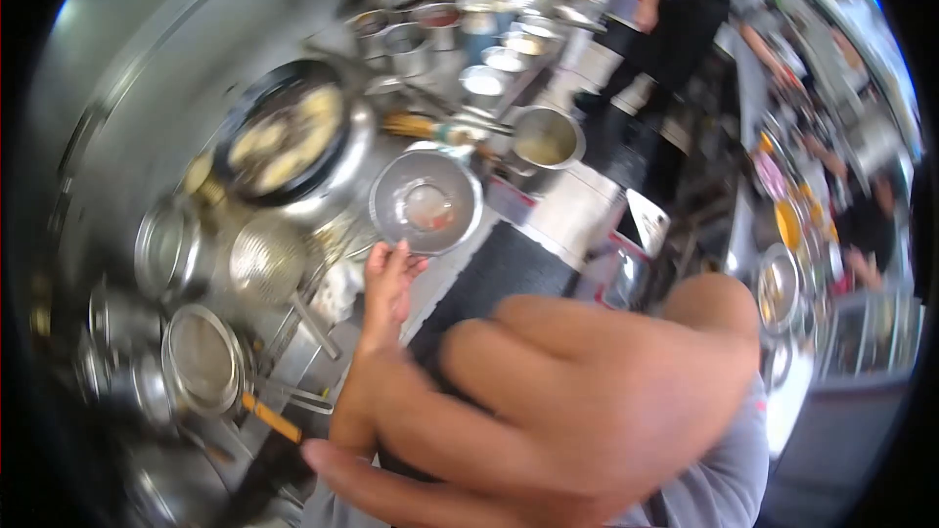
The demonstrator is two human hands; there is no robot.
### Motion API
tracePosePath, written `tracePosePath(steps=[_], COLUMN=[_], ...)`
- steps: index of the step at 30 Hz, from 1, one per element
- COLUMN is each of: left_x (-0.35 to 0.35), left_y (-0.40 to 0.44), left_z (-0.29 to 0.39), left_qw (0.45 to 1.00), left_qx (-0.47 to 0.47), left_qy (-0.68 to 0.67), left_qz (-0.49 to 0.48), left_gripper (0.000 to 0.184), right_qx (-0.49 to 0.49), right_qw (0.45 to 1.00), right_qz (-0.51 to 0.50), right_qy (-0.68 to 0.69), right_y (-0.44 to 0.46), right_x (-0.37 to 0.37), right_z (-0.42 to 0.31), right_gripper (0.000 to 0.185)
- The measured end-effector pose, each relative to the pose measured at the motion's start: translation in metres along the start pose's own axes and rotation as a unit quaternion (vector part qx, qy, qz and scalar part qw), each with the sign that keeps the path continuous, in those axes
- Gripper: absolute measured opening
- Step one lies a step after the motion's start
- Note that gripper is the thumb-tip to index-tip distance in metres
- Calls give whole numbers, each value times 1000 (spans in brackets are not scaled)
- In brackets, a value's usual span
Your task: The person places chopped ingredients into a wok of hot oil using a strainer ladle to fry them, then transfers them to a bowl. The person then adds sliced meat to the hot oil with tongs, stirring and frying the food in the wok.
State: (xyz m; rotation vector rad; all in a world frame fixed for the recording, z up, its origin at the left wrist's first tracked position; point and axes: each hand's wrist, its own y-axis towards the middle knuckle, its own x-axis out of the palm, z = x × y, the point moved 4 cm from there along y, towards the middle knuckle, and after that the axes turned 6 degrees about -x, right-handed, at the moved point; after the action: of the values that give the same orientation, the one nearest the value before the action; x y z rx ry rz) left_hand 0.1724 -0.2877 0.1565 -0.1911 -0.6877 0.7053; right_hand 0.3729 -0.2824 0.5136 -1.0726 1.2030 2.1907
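Observation:
My left hand (389,288) has its thumb and fingertips at the near rim of a metal bowl (391,217), gripping it. The bowl is tilted towards the camera, with a little pale and reddish matter at its bottom. My right hand (587,401) is very near the camera, large and blurred, fingers apart and pointing left, with nothing seen in it. It covers much of the lower middle. Left of the bowl, a black wok (235,127) holds pale yellow pieces in bubbling oil. Between wok and my left hand lies a perforated ladle (267,259).
Sieves (202,357) and metal pots stand at the lower left. Metal containers (409,47) line the counter's back. A pot (548,137) with liquid sits right of the bowl. A person in a dark apron (690,24) stands farther off; other people work at the right counter.

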Motion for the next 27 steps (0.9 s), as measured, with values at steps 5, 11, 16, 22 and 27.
tracePosePath(steps=[5, 11, 16, 22, 27], left_x=[60, 154, 226, 317, 364], left_y=[-5, -42, -104, -186, -217], left_z=[-55, -170, -279, -394, -485], left_qw=[987, 940, 852, 737, 713], left_qx=[-69, -204, -321, -389, -416], left_qy=[78, 154, 238, 317, 285], left_qz=[-123, -224, -337, -452, -488], left_gripper=[14, 11, 10, 11, 20], right_qx=[181, 580, 810, 910, 938], right_qw=[977, 788, 568, 407, 343], right_qz=[-115, -170, -130, -74, 33], right_qy=[11, 116, 55, -9, -46], right_y=[-80, -280, -394, -406, -400], right_x=[11, -4, -44, -68, -70], right_z=[-28, -118, -277, -418, -473], right_gripper=[36, 39, 40, 42, 36])
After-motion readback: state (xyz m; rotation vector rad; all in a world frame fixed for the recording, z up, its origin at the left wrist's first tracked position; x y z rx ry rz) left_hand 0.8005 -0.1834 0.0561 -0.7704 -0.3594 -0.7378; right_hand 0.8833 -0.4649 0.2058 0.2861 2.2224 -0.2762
